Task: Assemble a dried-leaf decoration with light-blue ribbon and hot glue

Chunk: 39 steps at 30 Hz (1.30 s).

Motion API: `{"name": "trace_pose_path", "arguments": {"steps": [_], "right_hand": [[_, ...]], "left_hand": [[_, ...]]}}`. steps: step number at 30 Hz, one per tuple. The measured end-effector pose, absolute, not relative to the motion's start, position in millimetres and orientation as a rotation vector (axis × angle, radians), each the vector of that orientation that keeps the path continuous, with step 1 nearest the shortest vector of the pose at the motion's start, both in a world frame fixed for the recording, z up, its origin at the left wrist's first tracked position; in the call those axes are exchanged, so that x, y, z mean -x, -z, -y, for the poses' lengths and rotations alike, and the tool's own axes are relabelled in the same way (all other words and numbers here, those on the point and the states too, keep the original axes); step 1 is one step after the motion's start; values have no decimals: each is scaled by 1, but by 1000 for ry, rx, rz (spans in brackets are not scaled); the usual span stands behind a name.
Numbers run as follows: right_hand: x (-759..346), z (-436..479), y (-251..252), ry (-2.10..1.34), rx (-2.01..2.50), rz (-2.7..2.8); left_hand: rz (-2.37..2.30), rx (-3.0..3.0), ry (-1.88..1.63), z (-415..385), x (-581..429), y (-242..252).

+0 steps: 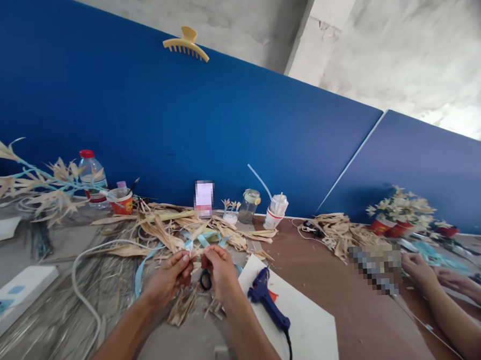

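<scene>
Head view. We see both hands meeting over the middle of the table (pixel 352 303), in front of a heap of dried husks (pixel 166 227). The left hand (pixel 171 275) and right hand (pixel 219 270) each have their fingertips pressed together, pinching opposite ends of a short dried strip (pixel 196 252) held just above the tabletop. A light blue ribbon (pixel 142 268) trails from the heap past the left hand. Whether it is caught in the same pinch we cannot tell. A black scissor loop (pixel 205 280) shows between the wrists, and a blue glue gun (pixel 266 299) lies on a white board (pixel 308 327) just beside the right forearm.

In our judgement, the strip is best worked with both pinches close together and the piece kept flat and lightly taut, since dry husk looks brittle and likely to split along its grain. We would also keep the right forearm off the glue gun.

At the right edge, another person's hand (pixel 420 270) rests on the table, well apart from ours. A blue partition (pixel 181 124) stands behind the work.
</scene>
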State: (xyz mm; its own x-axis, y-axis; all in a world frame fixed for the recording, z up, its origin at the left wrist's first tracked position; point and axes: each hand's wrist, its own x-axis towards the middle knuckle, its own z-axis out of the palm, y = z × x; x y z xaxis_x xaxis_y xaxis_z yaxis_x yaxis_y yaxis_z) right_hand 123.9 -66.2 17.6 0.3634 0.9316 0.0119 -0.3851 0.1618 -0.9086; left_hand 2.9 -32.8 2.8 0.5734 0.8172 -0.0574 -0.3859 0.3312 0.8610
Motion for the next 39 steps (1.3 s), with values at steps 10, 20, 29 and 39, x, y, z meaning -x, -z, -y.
{"name": "trace_pose_path", "arguments": {"steps": [10, 20, 29, 39], "right_hand": [[-122, 70, -21, -1160, 986, 721], [-121, 71, -22, -1246, 968, 713], [-120, 74, -24, -1276, 932, 722], [-126, 71, -24, -1229, 887, 735]], "left_hand": [[-461, -832, -800, 30, 6, -1], [-418, -769, -822, 33, 8, 2], [-390, -746, -843, 32, 9, 5], [-354, -777, -861, 22, 13, 9]]}}
